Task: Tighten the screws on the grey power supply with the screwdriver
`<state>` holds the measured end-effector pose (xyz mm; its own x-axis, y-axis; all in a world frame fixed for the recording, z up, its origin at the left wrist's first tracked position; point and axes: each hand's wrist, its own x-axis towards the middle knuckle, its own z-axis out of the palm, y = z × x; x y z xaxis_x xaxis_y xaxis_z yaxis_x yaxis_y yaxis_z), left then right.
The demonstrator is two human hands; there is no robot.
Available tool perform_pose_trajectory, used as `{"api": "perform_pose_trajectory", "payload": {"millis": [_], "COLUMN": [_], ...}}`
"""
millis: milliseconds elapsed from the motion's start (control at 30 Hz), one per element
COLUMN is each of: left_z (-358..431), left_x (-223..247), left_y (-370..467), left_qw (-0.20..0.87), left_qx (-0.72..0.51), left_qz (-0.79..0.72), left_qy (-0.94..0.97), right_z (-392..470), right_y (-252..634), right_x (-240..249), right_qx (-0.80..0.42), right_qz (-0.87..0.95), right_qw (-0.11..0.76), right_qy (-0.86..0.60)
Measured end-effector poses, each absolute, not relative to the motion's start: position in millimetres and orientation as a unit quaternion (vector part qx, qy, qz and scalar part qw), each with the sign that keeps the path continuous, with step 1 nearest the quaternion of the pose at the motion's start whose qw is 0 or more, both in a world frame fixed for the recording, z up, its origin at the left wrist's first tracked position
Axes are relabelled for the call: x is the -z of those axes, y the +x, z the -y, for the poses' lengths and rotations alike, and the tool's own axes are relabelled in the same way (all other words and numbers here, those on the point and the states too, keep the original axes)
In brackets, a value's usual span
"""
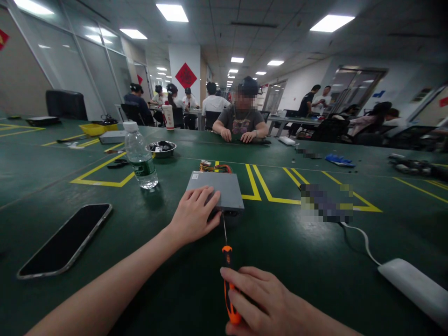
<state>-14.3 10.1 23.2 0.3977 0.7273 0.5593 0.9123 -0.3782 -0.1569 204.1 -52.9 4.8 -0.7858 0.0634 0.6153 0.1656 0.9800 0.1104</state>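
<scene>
Right hand [259, 298] curled around a screwdriver [227, 261], I'm holding its tip at a grey box [230, 189] lying on the table [315, 261]; my left hand [194, 212], loosely spread, is resting atop.

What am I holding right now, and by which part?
Your right hand holds the screwdriver by its handle; your left hand rests on the grey metal box.

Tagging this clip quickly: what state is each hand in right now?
Left hand: open, resting on the grey metal box.
Right hand: closed, holding the orange-and-black screwdriver.
</scene>
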Motion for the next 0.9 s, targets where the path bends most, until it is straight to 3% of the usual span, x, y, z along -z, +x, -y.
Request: {"api": "perform_pose_trajectory", "payload": {"millis": [133,367,600,767,900], "left_z": [-9.9,-9.8,-10.0,-10.3,-10.0], "left_x": [-22.9,-23.2,-23.7,-22.7,-22.3], "left_y": [-14.4,-14.0,-14.1,-13.8,-13.9], "left_qw": [0.228,0.229,0.228,0.225,0.233], "left_qx": [0.196,0.193,0.191,0.189,0.19], "left_qz": [0.514,0.514,0.512,0.516,0.516], "left_qy": [-0.803,-0.804,-0.805,-0.805,-0.802], "right_z": [54.0,53.1,54.1,52.2,52.7], "right_y": [203.1,206.6,199.6,202.7,202.5], "right_x": [-10.1,-0.1,-14.1,-5.3,-10.6], "right_qx": [0.102,0.092,0.108,0.113,0.088], "right_qz": [0.948,0.93,0.943,0.922,0.935], "right_qw": [0.296,0.349,0.309,0.366,0.337], "right_qy": [-0.061,-0.07,-0.057,-0.064,-0.063]}}
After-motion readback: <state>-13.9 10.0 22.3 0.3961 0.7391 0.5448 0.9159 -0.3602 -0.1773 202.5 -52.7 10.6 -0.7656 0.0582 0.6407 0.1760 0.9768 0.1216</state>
